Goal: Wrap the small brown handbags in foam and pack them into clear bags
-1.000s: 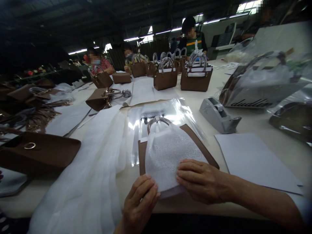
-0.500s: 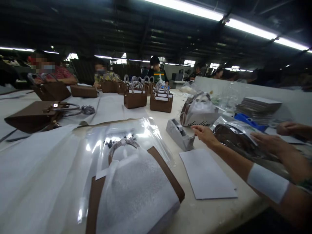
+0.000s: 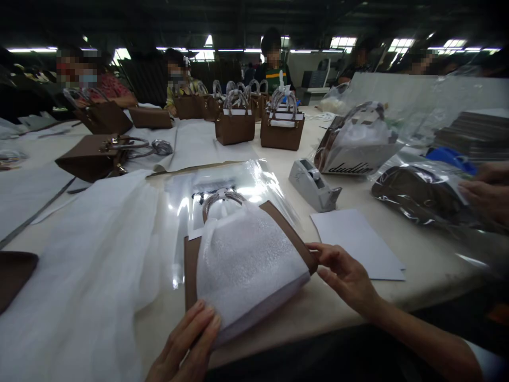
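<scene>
Right hand (image 3: 342, 273), back from the tape dispenser (image 3: 314, 185), pinches the edge of the wrapped bag (image 3: 246, 260)

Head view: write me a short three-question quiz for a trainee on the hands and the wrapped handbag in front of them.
1. True or false: the white foam sheet lies on top of the brown handbag, which lies flat on the table.
2. What lies on the table just past the right hand? A. a white paper sheet; B. a pair of scissors; C. a cup.
3. Fill in the blank: the left hand touches the ___ edge of the foam sheet, the one closest to the person.

Key: 1 true; 2 A; 3 near.
</scene>
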Motion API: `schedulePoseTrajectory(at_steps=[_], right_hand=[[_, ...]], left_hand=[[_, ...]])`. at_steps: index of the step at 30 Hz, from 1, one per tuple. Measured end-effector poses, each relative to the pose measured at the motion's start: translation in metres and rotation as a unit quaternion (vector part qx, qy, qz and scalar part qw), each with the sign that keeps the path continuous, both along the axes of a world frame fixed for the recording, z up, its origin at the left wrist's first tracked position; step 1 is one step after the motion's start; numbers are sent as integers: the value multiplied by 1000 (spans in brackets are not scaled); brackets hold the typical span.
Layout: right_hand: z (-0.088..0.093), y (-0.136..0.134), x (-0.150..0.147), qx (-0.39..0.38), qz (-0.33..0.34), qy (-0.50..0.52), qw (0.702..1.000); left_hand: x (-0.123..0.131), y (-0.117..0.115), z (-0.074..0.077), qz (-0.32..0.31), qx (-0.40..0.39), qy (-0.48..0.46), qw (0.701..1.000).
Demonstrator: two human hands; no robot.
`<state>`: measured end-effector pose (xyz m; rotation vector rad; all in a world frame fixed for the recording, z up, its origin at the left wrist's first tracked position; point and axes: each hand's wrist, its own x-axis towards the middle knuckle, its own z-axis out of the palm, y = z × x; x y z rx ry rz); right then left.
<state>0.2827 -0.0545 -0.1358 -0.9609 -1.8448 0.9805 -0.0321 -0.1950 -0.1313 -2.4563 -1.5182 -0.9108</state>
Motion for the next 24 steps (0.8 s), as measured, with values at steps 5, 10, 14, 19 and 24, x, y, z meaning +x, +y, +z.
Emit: schedulePoseTrajectory(at_steps=[5,10,14,19,24], right_hand=[[-36,-30,-7,108,-100,-59,987],[-33,-37,-24,88,-110,-86,986],[-26,-34,-25,124,-95,-102,983],[-13,-21,-17,104,-13,-95,990],[-13,-3,-7,45,20,-57,997]], left_hand=[[-2,2,-3,10,-11,1,1000],[5,3,2,8,-4,4,1000],[6,2,8,15,-10,12,1000],[5,6,18,25,-12,31,999],[22,10,29,20,-34,21,999]])
